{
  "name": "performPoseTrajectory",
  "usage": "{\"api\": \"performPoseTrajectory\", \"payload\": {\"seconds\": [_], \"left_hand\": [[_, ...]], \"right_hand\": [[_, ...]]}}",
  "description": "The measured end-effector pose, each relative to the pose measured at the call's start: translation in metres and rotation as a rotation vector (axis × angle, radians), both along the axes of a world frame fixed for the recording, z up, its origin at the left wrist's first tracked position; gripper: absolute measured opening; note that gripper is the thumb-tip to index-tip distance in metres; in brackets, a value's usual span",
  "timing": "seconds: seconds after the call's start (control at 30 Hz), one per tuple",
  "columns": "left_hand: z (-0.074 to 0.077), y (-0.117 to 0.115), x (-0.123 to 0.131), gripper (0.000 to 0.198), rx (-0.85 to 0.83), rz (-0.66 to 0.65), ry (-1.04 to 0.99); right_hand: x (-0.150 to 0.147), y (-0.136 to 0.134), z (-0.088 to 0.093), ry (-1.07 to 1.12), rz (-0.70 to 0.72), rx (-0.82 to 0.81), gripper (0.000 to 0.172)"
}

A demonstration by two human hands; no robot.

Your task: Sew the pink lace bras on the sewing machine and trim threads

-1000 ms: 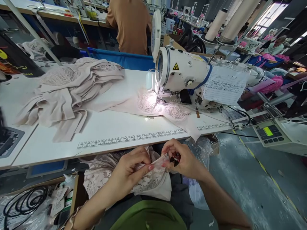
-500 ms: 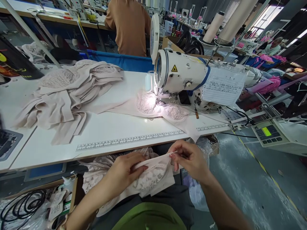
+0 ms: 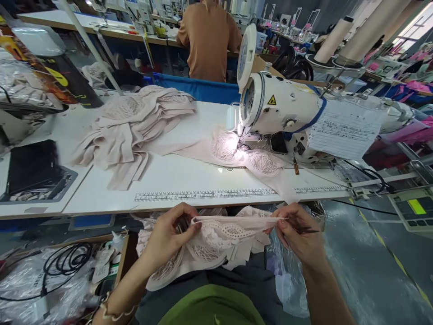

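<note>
Over my lap, a pale pink lace garment point(image 3: 216, 234) is stretched by its upper edge between my two hands. My left hand point(image 3: 176, 234) pinches that edge on the left, thumb on top. At the right end of the edge, my right hand point(image 3: 297, 230) grips it between thumb and fingers; a thin dark pointed tool, partly hidden, sticks out from this hand. Beyond them, another lace garment point(image 3: 264, 162) lies under the lit needle area of the white sewing machine point(image 3: 277, 99). A pile of similar pieces point(image 3: 135, 122) rests on the table's left part.
A printed ruler point(image 3: 203, 195) runs along the table's front edge. At left are a black pouch point(image 3: 34, 164) and a dark bottle point(image 3: 71, 81). Below is a box point(image 3: 125, 257) with cables and bags. A person in a brown shirt point(image 3: 208, 40) is beyond the table.
My hands have moved apart, and the garment edge between them is now stretched straight and level. More lace shows. The view has turned left.
</note>
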State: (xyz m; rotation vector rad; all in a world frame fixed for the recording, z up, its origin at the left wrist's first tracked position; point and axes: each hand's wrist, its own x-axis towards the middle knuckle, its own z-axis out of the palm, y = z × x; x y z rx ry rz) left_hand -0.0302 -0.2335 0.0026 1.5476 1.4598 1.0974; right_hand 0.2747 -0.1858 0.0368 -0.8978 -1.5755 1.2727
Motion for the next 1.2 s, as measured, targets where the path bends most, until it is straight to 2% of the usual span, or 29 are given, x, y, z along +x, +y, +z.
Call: {"api": "performPoseTrajectory", "payload": {"seconds": [0.1,0.2,0.4,0.57,0.7,0.9,1.03,1.2], "left_hand": [[0.002,-0.003,0.003,0.012,-0.020,0.066,-0.138],[0.004,-0.007,0.006,0.008,0.005,0.130,-0.173],[0.002,-0.009,0.005,0.017,-0.055,0.161,-0.183],[0.004,-0.011,0.008,0.023,-0.113,0.249,-0.213],[0.004,-0.013,0.011,0.018,-0.097,0.246,-0.235],[0.004,-0.012,0.008,0.014,-0.064,0.205,-0.166],[0.005,-0.009,0.006,0.007,0.000,0.160,-0.131],[0.000,-0.010,0.005,0.006,0.022,0.228,-0.079]], "right_hand": [[-0.001,0.002,-0.006,-0.015,-0.058,-0.016,0.018],[-0.002,0.004,-0.013,-0.095,-0.097,-0.029,0.015],[0.000,0.009,-0.019,-0.168,-0.089,0.060,0.016],[0.006,0.013,-0.023,-0.147,-0.022,0.026,0.019],[0.008,0.012,-0.024,-0.175,-0.015,-0.021,0.023],[0.001,0.010,-0.017,-0.216,-0.132,0.038,0.026],[-0.001,0.008,-0.016,-0.248,-0.160,0.026,0.023],[0.000,0.008,-0.015,-0.265,-0.183,0.004,0.026]]}}
